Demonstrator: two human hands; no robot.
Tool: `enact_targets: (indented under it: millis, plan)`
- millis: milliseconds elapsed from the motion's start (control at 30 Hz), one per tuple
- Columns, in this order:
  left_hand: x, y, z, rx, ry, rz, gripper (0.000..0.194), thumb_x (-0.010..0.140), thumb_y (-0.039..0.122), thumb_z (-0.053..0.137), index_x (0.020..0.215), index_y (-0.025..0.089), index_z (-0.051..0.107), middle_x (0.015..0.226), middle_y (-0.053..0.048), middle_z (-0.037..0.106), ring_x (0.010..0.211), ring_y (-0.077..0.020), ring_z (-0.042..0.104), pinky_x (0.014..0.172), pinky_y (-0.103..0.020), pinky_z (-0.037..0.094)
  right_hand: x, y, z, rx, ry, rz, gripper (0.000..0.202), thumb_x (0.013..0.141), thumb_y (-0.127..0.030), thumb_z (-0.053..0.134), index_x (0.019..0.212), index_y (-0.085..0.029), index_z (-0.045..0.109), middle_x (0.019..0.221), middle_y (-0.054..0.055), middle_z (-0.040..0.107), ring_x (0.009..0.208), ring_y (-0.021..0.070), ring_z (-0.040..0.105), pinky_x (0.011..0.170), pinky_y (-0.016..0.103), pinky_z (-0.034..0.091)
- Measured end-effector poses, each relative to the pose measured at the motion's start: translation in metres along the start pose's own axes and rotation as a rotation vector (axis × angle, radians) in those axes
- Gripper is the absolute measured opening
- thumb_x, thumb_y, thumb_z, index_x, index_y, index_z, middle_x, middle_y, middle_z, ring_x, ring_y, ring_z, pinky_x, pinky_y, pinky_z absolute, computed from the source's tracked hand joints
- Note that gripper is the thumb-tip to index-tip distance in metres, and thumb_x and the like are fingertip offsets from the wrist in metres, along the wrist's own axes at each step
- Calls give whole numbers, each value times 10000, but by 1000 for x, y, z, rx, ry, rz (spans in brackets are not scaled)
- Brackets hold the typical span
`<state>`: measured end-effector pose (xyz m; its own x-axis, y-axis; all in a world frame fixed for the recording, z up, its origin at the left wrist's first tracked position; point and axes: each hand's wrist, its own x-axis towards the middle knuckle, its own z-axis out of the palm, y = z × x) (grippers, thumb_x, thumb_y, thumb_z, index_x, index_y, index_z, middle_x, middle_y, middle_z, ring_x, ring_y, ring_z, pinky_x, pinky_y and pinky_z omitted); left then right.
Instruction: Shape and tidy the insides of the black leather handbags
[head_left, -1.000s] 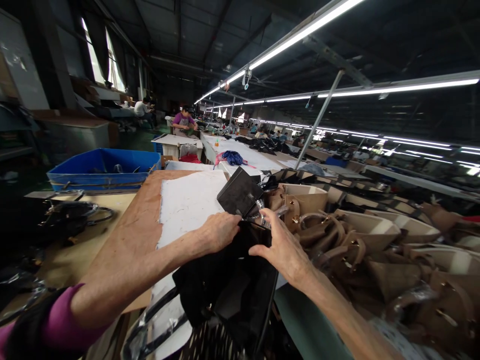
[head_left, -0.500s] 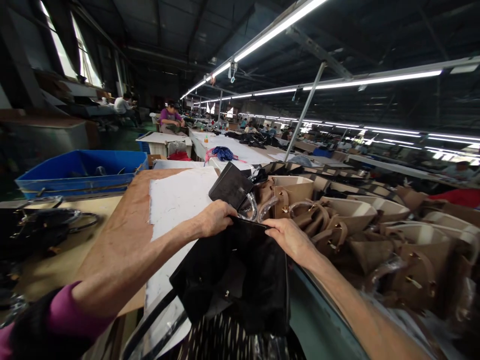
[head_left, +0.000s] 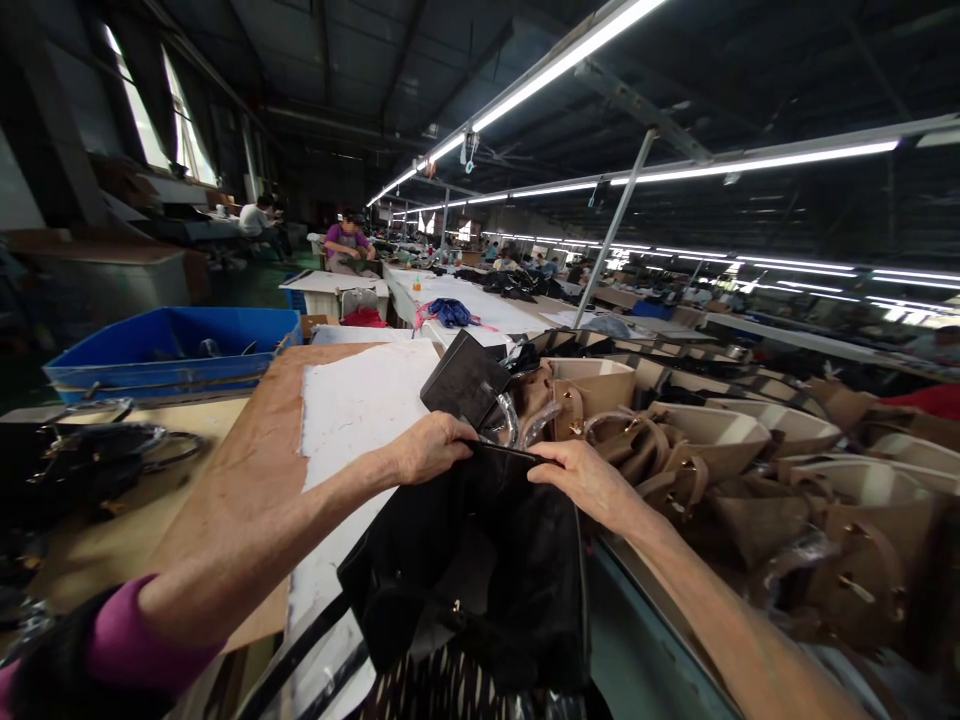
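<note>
A black bag (head_left: 480,570) hangs open toward me at the lower middle, its dark inside showing. My left hand (head_left: 435,447) pinches the bag's top edge on the left, and my right hand (head_left: 574,475) pinches the same edge on the right, leaving a short stretch of rim between them. Just beyond the edge, clear-wrapped handles (head_left: 508,415) stand up beside a black flat panel (head_left: 465,380). Black straps (head_left: 300,650) trail down at the lower left.
Many brown bags (head_left: 697,440) crowd the right side. A white sheet (head_left: 360,385) lies on a brown board (head_left: 217,490). At the left are a blue bin (head_left: 172,350) and black bags (head_left: 90,460). A person in purple (head_left: 347,245) sits farther back.
The view has shifted slightly, so the surroundings sit a little lower and mostly farther right. Both hands keep their grip on the bag's edge, and the bag's right side appears slightly farther right.
</note>
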<state>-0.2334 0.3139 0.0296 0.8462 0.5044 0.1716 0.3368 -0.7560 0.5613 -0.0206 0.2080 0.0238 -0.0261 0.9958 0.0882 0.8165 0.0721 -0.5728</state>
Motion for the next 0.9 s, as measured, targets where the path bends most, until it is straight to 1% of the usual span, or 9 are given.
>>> enact_targets:
  millis: [100,200,267,367,500,633,767,900]
  plan:
    - [0,4,0,57,17,11,210,767,201,505,914,193,655,735,10,641,717,-143,556,654,-192,381,-1,-5,-1,-40,20,4,210,747,-360,526,753,-188,646,597,-42,520,608,113,451,565,208,301]
    - [2,8,0,130,41,15,270,740,261,581,1005,237,624,725,17,629,697,-149,559,620,-193,375,-1,-9,0,-100,67,26,283,772,-407,493,655,-174,604,540,-45,458,558,97,413,519,204,268]
    - [6,11,1,142,42,32,238,732,306,606,959,241,638,705,21,623,689,-149,557,604,-189,369,-2,-11,0,-123,92,24,285,778,-408,490,640,-179,588,535,-49,447,555,93,414,511,201,261]
    - [11,13,5,104,41,76,198,759,369,580,876,230,660,706,23,626,687,-139,553,603,-181,364,-2,-11,0,-156,99,22,276,777,-419,501,652,-194,601,544,-47,474,567,99,442,519,203,270]
    - [14,14,10,65,13,66,207,807,306,510,916,231,671,662,28,621,641,-121,533,593,-176,357,-3,-13,1,-189,103,12,281,787,-446,493,719,-218,642,603,-27,556,620,127,506,562,216,311]
    - [13,14,10,55,-4,34,241,817,283,473,901,195,681,606,23,602,593,-115,514,577,-179,356,-3,-15,3,-162,115,-52,280,836,-400,433,837,-241,663,711,-6,630,697,149,553,634,226,354]
    - [13,15,8,37,-15,31,249,811,259,460,905,184,679,672,13,635,655,-132,546,614,-186,379,0,-14,2,-160,103,-67,253,825,-363,460,862,-242,679,746,6,657,723,161,567,664,234,370]
    - [14,20,8,89,-15,-3,244,792,218,470,922,206,676,786,-6,658,763,-158,572,703,-210,402,2,-16,1,-186,120,-64,240,826,-336,467,864,-234,680,745,13,661,722,162,571,664,235,372]
